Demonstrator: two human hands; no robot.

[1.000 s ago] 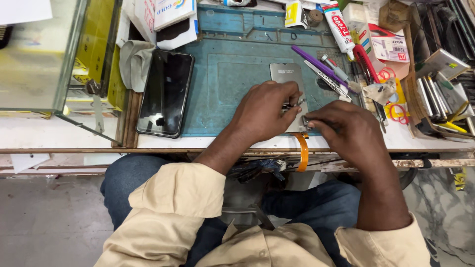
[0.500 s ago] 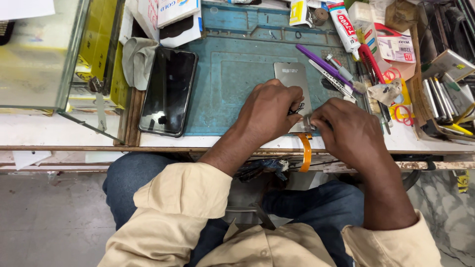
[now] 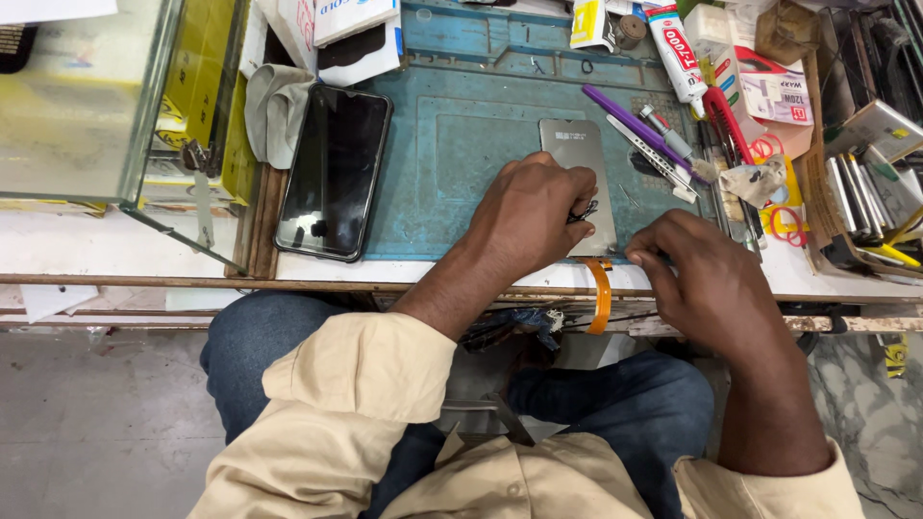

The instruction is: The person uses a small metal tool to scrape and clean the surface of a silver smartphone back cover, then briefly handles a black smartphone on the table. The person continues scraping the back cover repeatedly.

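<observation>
The right hand [image 3: 707, 284] has drawn back from the left hand [image 3: 534, 216], which stays curled over the lower end of the grey phone panel [image 3: 575, 154], pinching small tweezers [image 3: 583, 210]. Whether the right hand's bent fingers hold anything is hidden. An orange flex strip [image 3: 601, 293] hangs off the blue mat [image 3: 452, 144]; a black phone [image 3: 335, 171] lies left, a purple tool [image 3: 630, 120] right.
</observation>
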